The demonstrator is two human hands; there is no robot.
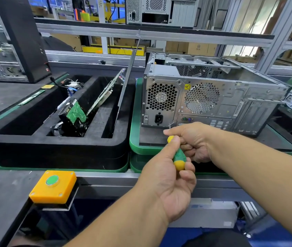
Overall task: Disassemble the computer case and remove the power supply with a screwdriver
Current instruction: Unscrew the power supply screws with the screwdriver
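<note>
My left hand [170,177] is curled around the green and yellow plastic handle of the screwdriver [177,155], thumb lying along it. My right hand [193,139] is curled too, pinching the front of the same handle; the shaft is mostly hidden behind its fingers, near the lower back edge of the bare grey metal computer case [213,100]. The case lies on a green-rimmed tray [134,139], its rear panel facing me, with the grey boxy power supply [159,102] seated at its left end. Just left stands a black foam bin [52,145] holding green circuit boards [75,111]. A yellow box with a green button [52,186] sits on the worktop [2,193].
</note>
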